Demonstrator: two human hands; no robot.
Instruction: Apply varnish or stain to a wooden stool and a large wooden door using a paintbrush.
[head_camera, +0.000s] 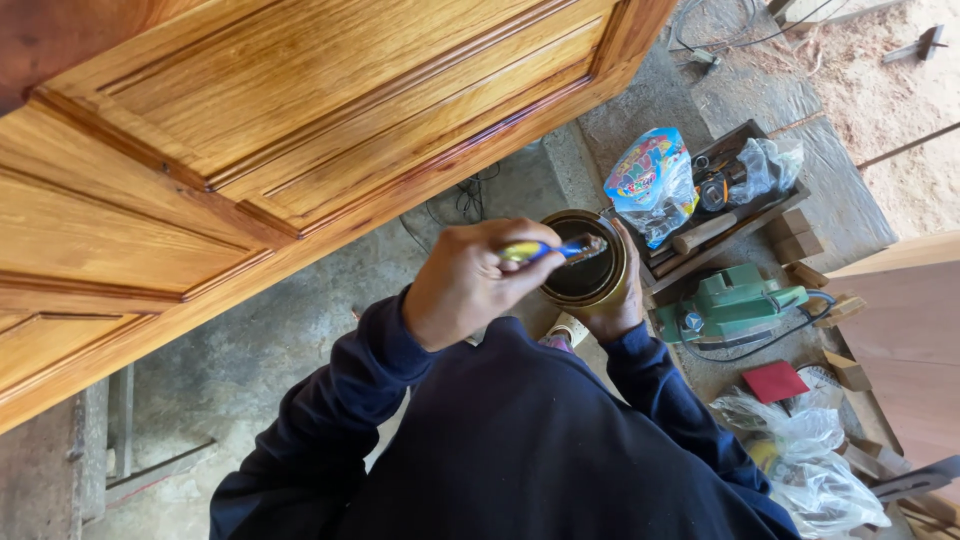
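Fingers of the left hand (468, 283) close around a paintbrush with blue and yellow handle (545, 250), hiding most of it; its bristles sit over the round metal can (583, 272), which the right hand (612, 312) grips from below, fingers mostly hidden.

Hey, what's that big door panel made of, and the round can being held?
Door panel: looks like solid wood, visible grain, glossy amber finish, likely varnished. Can: probably metal, judging by its thin shiny brass-coloured rim; dark liquid inside. The right hand holds it.
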